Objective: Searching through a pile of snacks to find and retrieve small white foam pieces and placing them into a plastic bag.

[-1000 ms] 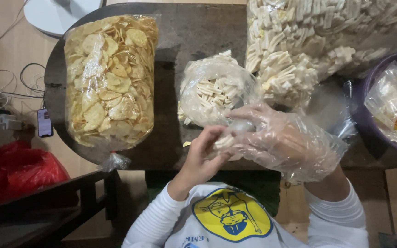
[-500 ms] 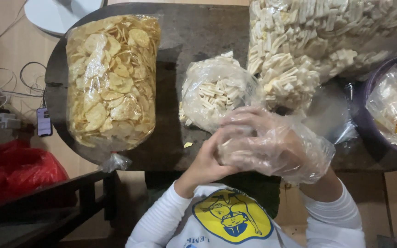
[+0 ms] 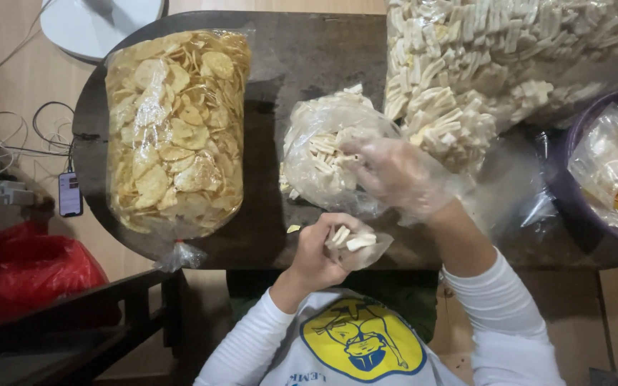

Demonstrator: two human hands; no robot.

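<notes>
My left hand [image 3: 317,251] is closed around a small clear plastic bag [image 3: 357,244] with a few pale stick-shaped crackers in it, held near the front edge of the dark table [image 3: 280,64]. My right hand [image 3: 393,173], covered by a loose clear plastic glove, reaches into an open medium bag of the same pale sticks [image 3: 323,151] at the table's middle, fingers curled among the pieces. One loose stick [image 3: 293,229] lies on the table by my left hand.
A tall bag of round yellow chips [image 3: 173,129] lies at the left. A large bag of pale sticks [image 3: 495,64] fills the back right. A purple basin [image 3: 613,168] holds packets. On the floor lie a phone [image 3: 70,193], cables and a red bag [image 3: 23,275].
My hands have parted. The right hand moved from the small bag up into the medium bag of sticks. The left hand stays low, holding the small bag, which now shows sticks inside.
</notes>
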